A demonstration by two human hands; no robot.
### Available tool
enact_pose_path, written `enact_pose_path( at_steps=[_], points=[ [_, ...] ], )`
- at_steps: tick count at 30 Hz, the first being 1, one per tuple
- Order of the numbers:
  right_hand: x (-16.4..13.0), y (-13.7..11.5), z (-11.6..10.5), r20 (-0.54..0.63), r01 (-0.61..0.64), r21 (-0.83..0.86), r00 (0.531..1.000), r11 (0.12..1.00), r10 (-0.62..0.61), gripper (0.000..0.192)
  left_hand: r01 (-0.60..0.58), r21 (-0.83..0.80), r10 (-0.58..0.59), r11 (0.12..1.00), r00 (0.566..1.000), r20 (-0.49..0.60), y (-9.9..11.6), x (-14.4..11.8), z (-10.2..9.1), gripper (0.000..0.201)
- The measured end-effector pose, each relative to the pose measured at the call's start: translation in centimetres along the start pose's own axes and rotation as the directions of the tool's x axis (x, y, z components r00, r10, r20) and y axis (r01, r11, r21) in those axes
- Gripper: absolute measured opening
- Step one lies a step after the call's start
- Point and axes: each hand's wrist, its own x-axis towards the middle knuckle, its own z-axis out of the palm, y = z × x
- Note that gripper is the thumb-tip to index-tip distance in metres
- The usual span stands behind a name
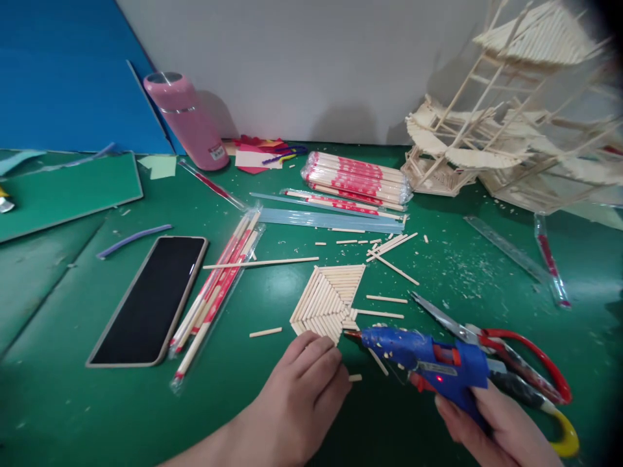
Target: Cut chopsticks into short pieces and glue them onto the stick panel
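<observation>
My right hand [491,418] grips a blue hot glue gun [428,357] with a lit red light. Its nozzle points left, close to the lower right edge of a panel of glued wooden sticks [326,298] lying on the table. Against the panel's near edge rests my left hand [309,389], fingers curled together; their tips are hidden, so what they pinch does not show. A short stick piece [356,377] lies just right of that hand. Other cut sticks [387,299] lie right of the panel, one partly under the gun.
Scissors [472,334] and a yellow-handled tool [530,395] lie at right. Stick models [462,149] stand behind. A phone [150,301], wrapped chopsticks [219,285] and a pink bottle [189,120] are at left. A chopstick bundle [357,178] lies at the back of the green table [272,421].
</observation>
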Motion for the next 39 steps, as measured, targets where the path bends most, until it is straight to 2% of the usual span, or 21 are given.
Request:
enact_pose_path(
  at_steps=[6, 15, 24, 27, 32, 39],
  points=[
    [0.4, -1.7, 0.1, 0.095, 0.036, -0.061, 0.995, 0.997, -0.03, 0.026, 0.003, 0.008, -0.003, 1.0, 1.0, -0.003, -0.2, 0.1, 0.2, 0.014],
    [0.8, -2.4, 0.6, 0.019, 0.003, -0.021, 1.0, 1.0, -0.003, 0.026, -0.014, 0.013, 0.014, 1.0, 1.0, 0.001, -0.3, -0.1, 0.3, 0.014],
    [0.9, -3.3, 0.3, 0.039, -0.019, 0.012, 0.999, 1.0, 0.019, 0.022, -0.012, 0.007, 0.012, 1.0, 0.999, -0.034, -0.5, -0.2, 0.6, 0.017],
    [1.0, -3.1, 0.6, 0.046, -0.002, 0.015, 0.999, 1.0, 0.001, 0.023, -0.014, 0.012, 0.014, 1.0, 1.0, -0.028, -0.5, -0.3, 0.7, 0.015],
    [0.9, -2.1, 1.1, -0.009, 0.002, 0.022, 1.0, 1.0, -0.001, 0.024, -0.016, 0.021, 0.016, 1.0, 0.999, -0.034, -0.5, -0.4, 0.8, 0.019],
    [0.4, -1.7, 0.1, 0.013, -0.025, 0.022, 1.0, 0.999, 0.025, 0.021, -0.011, 0.009, 0.011, 1.0, 1.0, -0.029, -0.4, -0.3, 0.7, 0.016]
  ],
)
